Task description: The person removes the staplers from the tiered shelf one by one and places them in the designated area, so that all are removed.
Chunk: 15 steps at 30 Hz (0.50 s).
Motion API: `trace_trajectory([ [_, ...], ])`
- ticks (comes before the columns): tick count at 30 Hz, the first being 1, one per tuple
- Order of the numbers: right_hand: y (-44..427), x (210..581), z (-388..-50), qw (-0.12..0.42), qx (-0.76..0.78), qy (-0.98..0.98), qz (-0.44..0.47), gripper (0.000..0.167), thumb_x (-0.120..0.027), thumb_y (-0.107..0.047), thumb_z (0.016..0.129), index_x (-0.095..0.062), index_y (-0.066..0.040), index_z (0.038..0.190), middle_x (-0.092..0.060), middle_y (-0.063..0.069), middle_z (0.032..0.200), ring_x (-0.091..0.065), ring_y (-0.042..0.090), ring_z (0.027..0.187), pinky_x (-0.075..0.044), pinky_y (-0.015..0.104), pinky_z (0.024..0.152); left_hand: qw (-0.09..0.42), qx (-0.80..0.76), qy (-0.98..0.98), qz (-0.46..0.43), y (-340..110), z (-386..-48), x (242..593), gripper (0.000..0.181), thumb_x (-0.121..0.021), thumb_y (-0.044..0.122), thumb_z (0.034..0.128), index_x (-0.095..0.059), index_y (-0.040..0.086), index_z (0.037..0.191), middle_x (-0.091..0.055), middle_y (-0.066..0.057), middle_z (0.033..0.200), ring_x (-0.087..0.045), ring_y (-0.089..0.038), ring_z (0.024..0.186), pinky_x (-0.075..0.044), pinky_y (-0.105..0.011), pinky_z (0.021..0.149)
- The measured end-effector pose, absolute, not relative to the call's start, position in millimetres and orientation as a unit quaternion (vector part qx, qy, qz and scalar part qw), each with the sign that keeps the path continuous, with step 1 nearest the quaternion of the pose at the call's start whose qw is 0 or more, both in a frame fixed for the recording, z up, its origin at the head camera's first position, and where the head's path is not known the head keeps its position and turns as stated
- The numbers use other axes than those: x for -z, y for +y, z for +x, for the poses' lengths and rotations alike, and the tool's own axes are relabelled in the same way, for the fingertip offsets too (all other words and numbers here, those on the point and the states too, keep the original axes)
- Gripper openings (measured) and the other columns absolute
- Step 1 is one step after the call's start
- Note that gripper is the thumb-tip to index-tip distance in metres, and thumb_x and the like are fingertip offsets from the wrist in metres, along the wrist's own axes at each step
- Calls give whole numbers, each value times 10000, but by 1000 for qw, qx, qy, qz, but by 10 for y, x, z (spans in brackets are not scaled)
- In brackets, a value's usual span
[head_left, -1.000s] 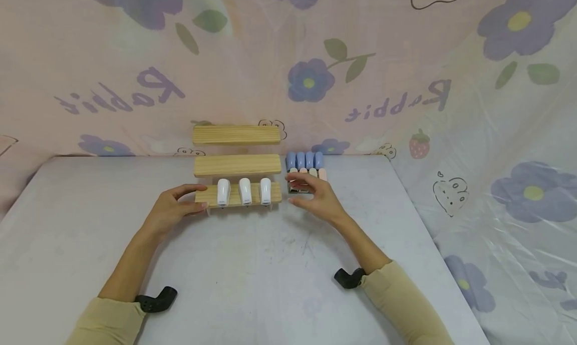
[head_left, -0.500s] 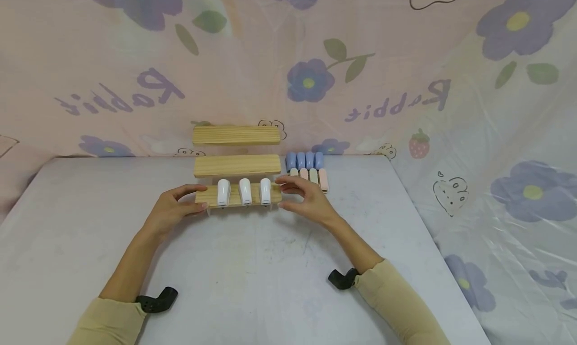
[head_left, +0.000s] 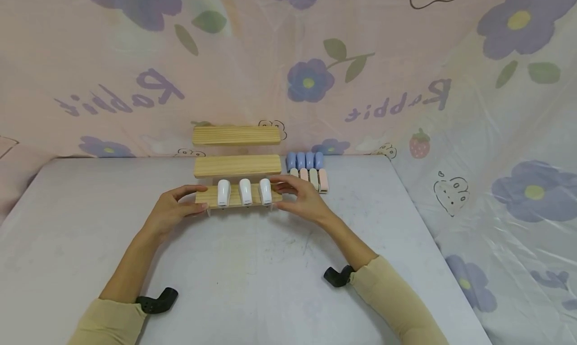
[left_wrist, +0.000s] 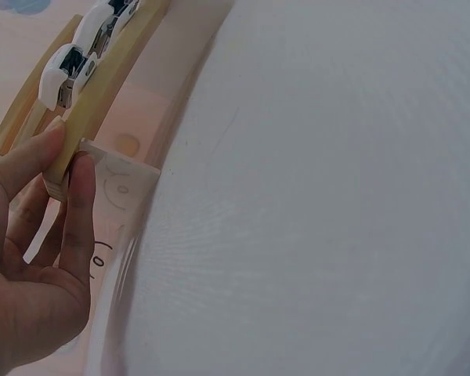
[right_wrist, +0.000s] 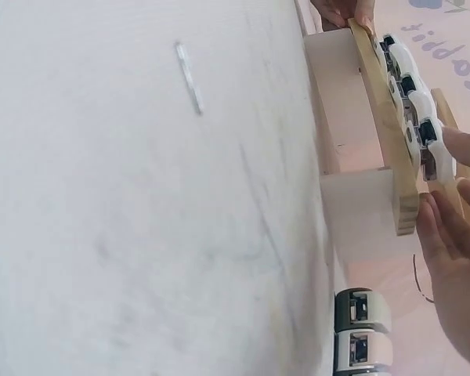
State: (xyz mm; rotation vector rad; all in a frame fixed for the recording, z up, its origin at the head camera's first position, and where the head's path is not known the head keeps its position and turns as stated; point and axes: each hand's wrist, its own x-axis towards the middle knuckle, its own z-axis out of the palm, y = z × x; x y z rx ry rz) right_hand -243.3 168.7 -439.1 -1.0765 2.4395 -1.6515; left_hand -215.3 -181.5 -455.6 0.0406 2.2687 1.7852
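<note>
A small wooden shelf stands at the back of the table, with three white mini staplers in a row on its lowest board. My left hand pinches that board's left end, thumb and fingers on opposite faces in the left wrist view. Around the board's right end my right hand is spread, fingers bent loosely. One fingertip reaches the right stapler, and other fingers are at the board's end in the right wrist view. The middle stapler and left stapler stand apart from both hands.
Behind rise the shelf's middle board and top board, on pale supports. Right of the shelf, several blue staplers stand behind several pale and pink staplers. A patterned curtain hangs behind the white table.
My right hand has moved left, from in front of the pale staplers to the board's right end and right stapler. The left hand and the staplers have stayed put.
</note>
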Motion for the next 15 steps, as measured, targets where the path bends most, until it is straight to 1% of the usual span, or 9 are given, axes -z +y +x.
trace_trajectory([
  [4,1683,4404,-2472,17,510,793,-333,667,-826,-20,798,-539,-30,1399,-592,123,1342,-618,280,1131,-489,362,975,124,-611,782,15,-1818,-2154,4560,658,-833,255,827,-556,31,1380,-183,-193,1616,-660,-81,898,-494,-175,811],
  [7,1672,4382,-2486,26,488,808,-330,684,-837,-81,806,-534,-80,1419,-605,75,1315,-617,214,1116,-488,314,967,124,-614,779,16,-1819,-2157,4565,652,-831,238,830,-554,28,1382,-188,-192,1615,-667,-86,889,-500,-183,808],
  [11,1650,4355,-2493,31,452,831,-323,700,-850,-134,801,-532,-99,1425,-627,41,1246,-607,167,1075,-495,302,944,124,-617,777,16,-1821,-2159,4570,652,-829,227,832,-550,24,1385,-187,-193,1615,-667,-85,891,-504,-189,806],
  [15,1623,4347,-2495,30,437,843,-311,693,-860,-146,788,-552,-101,1408,-646,26,1189,-602,148,1041,-503,292,915,124,-614,779,16,-1820,-2158,4569,656,-828,236,833,-548,26,1388,-204,-193,1610,-671,-87,892,-503,-188,803],
])
